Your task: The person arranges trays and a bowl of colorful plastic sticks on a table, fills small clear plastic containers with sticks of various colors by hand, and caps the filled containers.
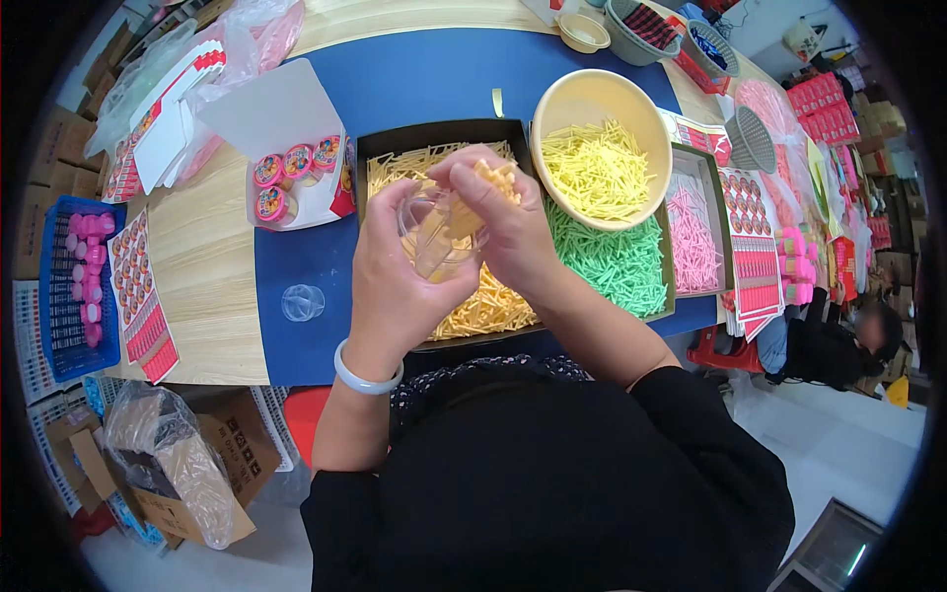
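My left hand (395,281), with a pale bangle on its wrist, is wrapped round a clear plastic cup (430,259). The cup is tilted, and some pale orange sticks show in or behind it. Close beside its mouth, my right hand (518,232) grips a bunch of short pale orange sticks (500,180). Both hands are above a black tray (444,131) holding loose sticks of the same colour (483,308). A second clear cup (303,303) lies on the blue mat to the left.
To the right are a cream bowl (659,148) of yellow sticks, green sticks (617,264) and pink sticks (693,237). An open white box (271,104) holds several round tubs at left. A blue basket (74,367) contains pink pieces. Another person (838,340) sits far right.
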Demonstrator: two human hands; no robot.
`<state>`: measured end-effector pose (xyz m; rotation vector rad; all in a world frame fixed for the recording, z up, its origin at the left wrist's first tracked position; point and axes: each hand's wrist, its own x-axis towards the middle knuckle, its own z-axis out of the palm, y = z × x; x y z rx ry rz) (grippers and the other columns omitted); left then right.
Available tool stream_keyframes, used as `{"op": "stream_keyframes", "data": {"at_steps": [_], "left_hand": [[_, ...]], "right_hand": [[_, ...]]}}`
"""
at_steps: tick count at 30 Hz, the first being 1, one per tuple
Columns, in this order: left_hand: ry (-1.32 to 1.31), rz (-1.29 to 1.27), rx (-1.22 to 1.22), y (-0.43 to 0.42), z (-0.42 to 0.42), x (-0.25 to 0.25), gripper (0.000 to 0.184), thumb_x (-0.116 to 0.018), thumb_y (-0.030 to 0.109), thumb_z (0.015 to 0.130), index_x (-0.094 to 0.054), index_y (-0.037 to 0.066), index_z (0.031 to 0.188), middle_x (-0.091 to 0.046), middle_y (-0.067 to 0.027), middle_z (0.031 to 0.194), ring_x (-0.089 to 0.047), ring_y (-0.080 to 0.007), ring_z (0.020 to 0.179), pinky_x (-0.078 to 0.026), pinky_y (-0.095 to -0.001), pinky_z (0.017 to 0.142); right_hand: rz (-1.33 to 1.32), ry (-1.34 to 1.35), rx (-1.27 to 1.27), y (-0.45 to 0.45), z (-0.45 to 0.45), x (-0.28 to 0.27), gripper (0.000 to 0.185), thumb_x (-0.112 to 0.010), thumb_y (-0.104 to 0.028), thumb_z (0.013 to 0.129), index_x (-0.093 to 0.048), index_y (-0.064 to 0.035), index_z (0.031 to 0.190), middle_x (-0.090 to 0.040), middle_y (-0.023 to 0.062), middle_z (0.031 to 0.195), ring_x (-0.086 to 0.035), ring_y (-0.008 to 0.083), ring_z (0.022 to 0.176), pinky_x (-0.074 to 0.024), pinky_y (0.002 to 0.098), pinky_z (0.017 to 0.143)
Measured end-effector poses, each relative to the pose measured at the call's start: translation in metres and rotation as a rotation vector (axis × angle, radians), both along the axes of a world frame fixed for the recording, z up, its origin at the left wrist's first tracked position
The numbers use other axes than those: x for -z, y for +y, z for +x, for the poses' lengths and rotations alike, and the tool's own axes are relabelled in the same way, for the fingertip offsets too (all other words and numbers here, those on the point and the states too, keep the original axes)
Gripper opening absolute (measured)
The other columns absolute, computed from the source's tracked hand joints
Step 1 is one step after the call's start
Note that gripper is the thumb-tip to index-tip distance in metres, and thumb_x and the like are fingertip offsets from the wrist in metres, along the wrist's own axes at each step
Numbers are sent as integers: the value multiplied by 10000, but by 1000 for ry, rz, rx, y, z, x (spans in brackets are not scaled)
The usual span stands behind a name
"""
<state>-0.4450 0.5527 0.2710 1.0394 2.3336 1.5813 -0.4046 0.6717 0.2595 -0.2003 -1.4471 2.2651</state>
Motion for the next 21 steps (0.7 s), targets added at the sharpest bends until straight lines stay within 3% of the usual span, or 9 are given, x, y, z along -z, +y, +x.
{"op": "stream_keyframes", "data": {"at_steps": [6, 10, 11, 16, 21], "left_hand": [[94, -13, 52, 3, -5, 13, 665, -705, 95, 598, -344, 51, 1155, -528, -147, 999, -560, -242, 857, -458, -306, 738], [90, 7, 94, 5, -1, 24, 686, -708, 98, 598, -333, 51, 1170, -510, -149, 1037, -553, -257, 893, -447, -311, 776], [94, 8, 101, 6, 0, 26, 686, -708, 98, 598, -333, 51, 1170, -510, -149, 1037, -553, -257, 893, -447, -311, 776], [-14, 78, 132, 13, 14, 49, 676, -712, 107, 602, -347, 39, 1166, -490, -151, 1061, -528, -258, 935, -422, -311, 826], [-48, -53, 133, 29, 35, 105, 642, -709, 116, 616, -368, 27, 1152, -473, -148, 1067, -498, -270, 956, -395, -317, 858]], "right_hand": [[108, -23, -28, 2, 8, -1, 298, -472, -196, 863, -511, 4, 1080, -512, 70, 1007, -498, 137, 905, -410, 255, 815], [-347, -152, -125, 6, 13, 2, 339, -468, -180, 854, -482, -14, 1149, -487, 91, 1096, -474, 165, 987, -390, 291, 868], [-347, -146, -118, 7, 14, 3, 339, -468, -180, 854, -482, -14, 1149, -487, 91, 1096, -474, 165, 987, -390, 291, 868], [-224, -159, -86, 19, 27, 33, 366, -460, -203, 857, -470, -15, 1171, -482, 115, 1128, -477, 179, 1010, -395, 303, 870], [509, -701, 145, 79, 58, 54, 384, -466, -241, 854, -475, -12, 1162, -508, 140, 1101, -487, 213, 1016, -407, 335, 865]]}}
